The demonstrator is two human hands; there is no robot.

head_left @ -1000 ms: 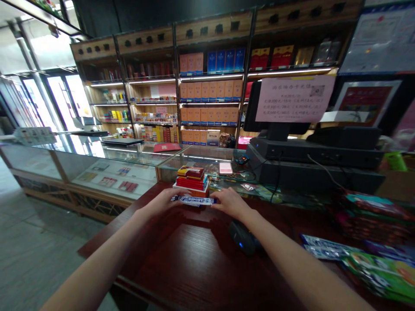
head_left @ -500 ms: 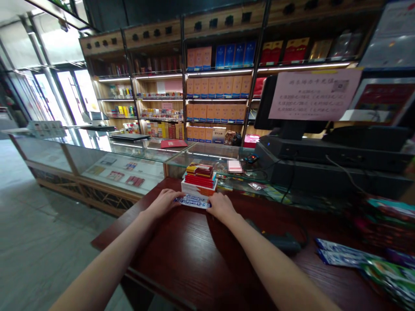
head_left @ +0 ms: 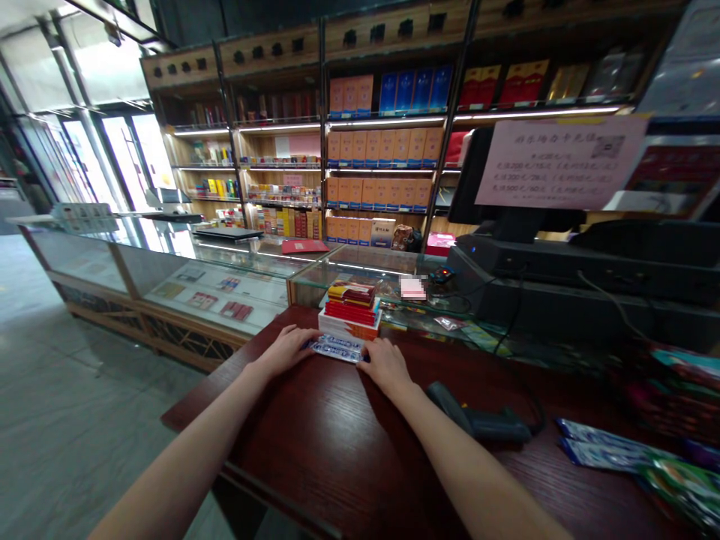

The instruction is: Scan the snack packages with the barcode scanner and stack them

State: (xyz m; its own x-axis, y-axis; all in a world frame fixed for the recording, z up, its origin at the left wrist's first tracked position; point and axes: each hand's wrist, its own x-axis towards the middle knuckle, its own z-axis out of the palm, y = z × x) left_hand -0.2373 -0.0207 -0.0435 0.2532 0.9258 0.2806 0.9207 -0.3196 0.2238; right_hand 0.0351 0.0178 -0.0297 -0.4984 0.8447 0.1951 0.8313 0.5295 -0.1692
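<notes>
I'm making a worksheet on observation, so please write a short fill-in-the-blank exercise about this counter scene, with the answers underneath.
1. The left hand and right hand are at opposite ends of the blue-and-____ packets.
2. The handheld scanner lies nearer the ____ hand.
3. The paper sign on the monitor is coloured ____.
4. On the upper shelf, between the orange boxes and red boxes, stand boxes coloured ____.

Missing words: white; right; pink; blue.
</notes>
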